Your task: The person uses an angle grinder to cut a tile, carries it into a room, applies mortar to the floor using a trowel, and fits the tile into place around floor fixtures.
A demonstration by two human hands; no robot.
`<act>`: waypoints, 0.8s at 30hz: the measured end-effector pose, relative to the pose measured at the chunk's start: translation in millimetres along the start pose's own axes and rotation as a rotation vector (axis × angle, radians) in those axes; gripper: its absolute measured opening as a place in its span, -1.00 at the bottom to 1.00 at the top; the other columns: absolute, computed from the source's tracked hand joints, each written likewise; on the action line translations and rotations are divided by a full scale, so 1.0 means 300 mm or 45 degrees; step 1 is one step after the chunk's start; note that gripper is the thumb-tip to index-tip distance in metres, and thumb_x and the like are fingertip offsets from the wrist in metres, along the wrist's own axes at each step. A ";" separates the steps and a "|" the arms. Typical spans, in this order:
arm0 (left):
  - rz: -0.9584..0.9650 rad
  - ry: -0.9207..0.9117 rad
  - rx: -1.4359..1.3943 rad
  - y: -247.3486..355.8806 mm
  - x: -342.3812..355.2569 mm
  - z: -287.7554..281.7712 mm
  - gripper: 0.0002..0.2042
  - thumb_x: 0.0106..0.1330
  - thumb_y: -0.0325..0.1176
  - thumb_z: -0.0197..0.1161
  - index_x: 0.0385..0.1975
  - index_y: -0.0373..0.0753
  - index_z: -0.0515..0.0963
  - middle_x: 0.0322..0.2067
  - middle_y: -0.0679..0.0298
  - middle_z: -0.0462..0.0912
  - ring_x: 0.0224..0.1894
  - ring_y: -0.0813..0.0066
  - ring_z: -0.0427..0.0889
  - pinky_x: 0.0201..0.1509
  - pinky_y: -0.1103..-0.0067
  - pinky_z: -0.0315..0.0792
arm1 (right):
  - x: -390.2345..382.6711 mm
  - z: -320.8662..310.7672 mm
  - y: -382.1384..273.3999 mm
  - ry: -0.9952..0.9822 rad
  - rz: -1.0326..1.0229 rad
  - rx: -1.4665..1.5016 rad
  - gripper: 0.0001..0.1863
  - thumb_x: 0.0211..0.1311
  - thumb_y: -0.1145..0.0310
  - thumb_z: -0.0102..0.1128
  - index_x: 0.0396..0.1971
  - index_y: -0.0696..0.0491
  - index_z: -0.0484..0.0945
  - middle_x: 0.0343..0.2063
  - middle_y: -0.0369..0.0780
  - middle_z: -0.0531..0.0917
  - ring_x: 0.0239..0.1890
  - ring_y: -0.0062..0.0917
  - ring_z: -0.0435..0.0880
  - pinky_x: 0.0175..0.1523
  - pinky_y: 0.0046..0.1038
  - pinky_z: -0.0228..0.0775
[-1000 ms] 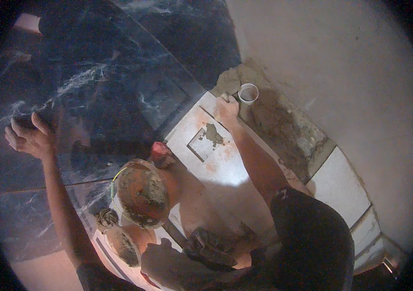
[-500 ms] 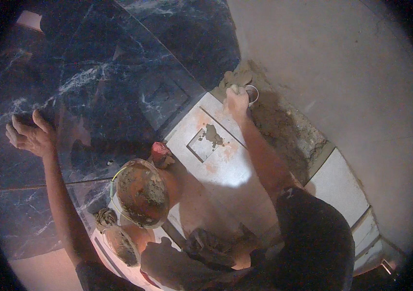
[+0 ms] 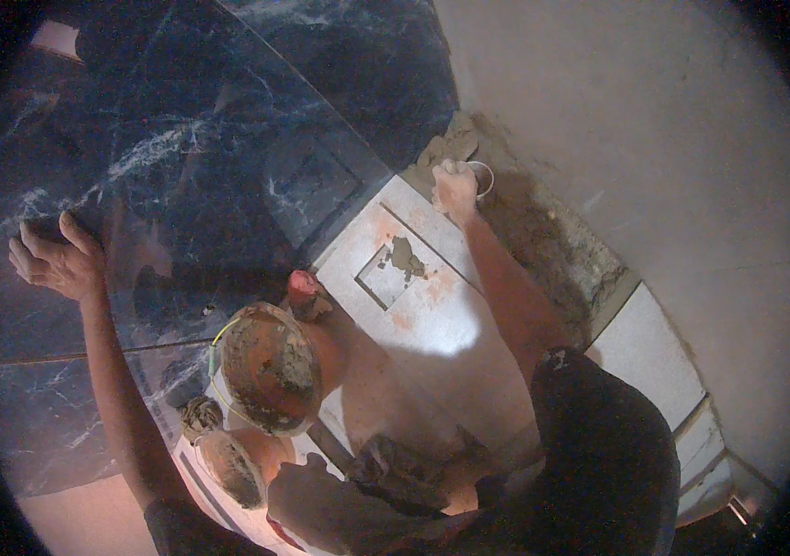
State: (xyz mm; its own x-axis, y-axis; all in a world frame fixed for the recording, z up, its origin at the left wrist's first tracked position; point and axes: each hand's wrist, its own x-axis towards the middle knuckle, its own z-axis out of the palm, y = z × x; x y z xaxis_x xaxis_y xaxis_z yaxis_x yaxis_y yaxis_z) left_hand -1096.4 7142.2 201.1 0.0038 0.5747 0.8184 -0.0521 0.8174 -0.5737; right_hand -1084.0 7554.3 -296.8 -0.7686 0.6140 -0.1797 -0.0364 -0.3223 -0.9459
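My left hand [image 3: 59, 259] rests on a dark, white-veined marble slab [image 3: 182, 213], fingers spread and holding nothing. Farther right, my right hand [image 3: 455, 188] is closed round what looks like a small trowel; its greyish blade [image 3: 464, 148] is partly lost in the wet mortar [image 3: 439, 148] and the handle is hidden in my fist. A thin pale ring [image 3: 485, 178] shows beside that hand. Below it lies a light tile [image 3: 423, 320] with a square outline and a mortar splash [image 3: 404, 258]. The mortar strip [image 3: 543, 232] runs between tile and wall.
Near my body stands a mortar-smeared bucket [image 3: 274, 371] with a wire handle, a smaller one [image 3: 233, 470] behind it. A red-topped object [image 3: 304, 284] and a crumpled cloth [image 3: 198, 417] are beside them. The plain wall [image 3: 692, 185] rises at right; light tiles [image 3: 650, 357] line its foot.
My right hand and the blade have shifted very slightly within the mortar at the slab's corner. The left hand stays in place on the marble.
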 end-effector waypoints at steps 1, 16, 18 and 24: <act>0.009 0.000 0.010 -0.004 -0.005 0.002 -0.36 0.39 0.11 0.11 0.25 -0.29 0.32 0.21 -0.13 0.26 0.27 -0.17 0.24 0.33 0.01 0.16 | 0.001 -0.003 -0.014 -0.019 0.014 -0.016 -0.87 0.11 0.40 0.21 -0.39 0.02 0.43 -0.59 -0.22 0.51 -0.60 -0.36 0.58 -0.55 -0.26 0.38; 0.020 -0.001 -0.002 -0.012 -0.010 0.003 -0.38 0.40 0.09 0.12 0.28 -0.25 0.30 0.21 -0.12 0.27 0.27 -0.17 0.24 0.35 0.02 0.15 | -0.084 0.006 -0.092 0.088 -0.105 -0.875 -0.59 0.00 0.36 0.27 -0.15 0.19 0.43 -0.23 0.09 0.61 -0.10 0.02 0.60 0.02 -0.15 0.44; 0.006 -0.001 -0.025 0.002 -0.004 0.015 -0.38 0.40 0.09 0.11 0.28 -0.25 0.29 0.22 -0.12 0.27 0.27 -0.16 0.24 0.35 0.03 0.15 | -0.065 -0.026 -0.053 -0.029 -0.408 -1.215 -0.60 0.00 0.39 0.26 -0.14 0.19 0.42 -0.27 0.07 0.61 -0.12 -0.01 0.61 0.00 -0.15 0.44; 0.010 -0.010 0.009 -0.012 -0.003 -0.007 -0.37 0.40 0.08 0.12 0.30 -0.25 0.26 0.22 -0.12 0.26 0.29 -0.16 0.22 0.37 0.04 0.14 | -0.029 -0.044 0.056 -0.318 -0.776 -2.126 -0.62 0.00 0.44 0.24 -0.16 0.24 0.43 -0.33 -0.01 0.61 -0.19 -0.09 0.61 -0.05 -0.19 0.46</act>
State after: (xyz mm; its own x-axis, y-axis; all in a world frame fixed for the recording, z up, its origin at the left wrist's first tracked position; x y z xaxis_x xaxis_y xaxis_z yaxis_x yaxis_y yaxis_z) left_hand -1094.2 7138.9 202.2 -0.0044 0.5806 0.8141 -0.0590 0.8126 -0.5798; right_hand -1069.4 7553.1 -314.8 -0.9690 0.1930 0.1545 0.1738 0.9762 -0.1296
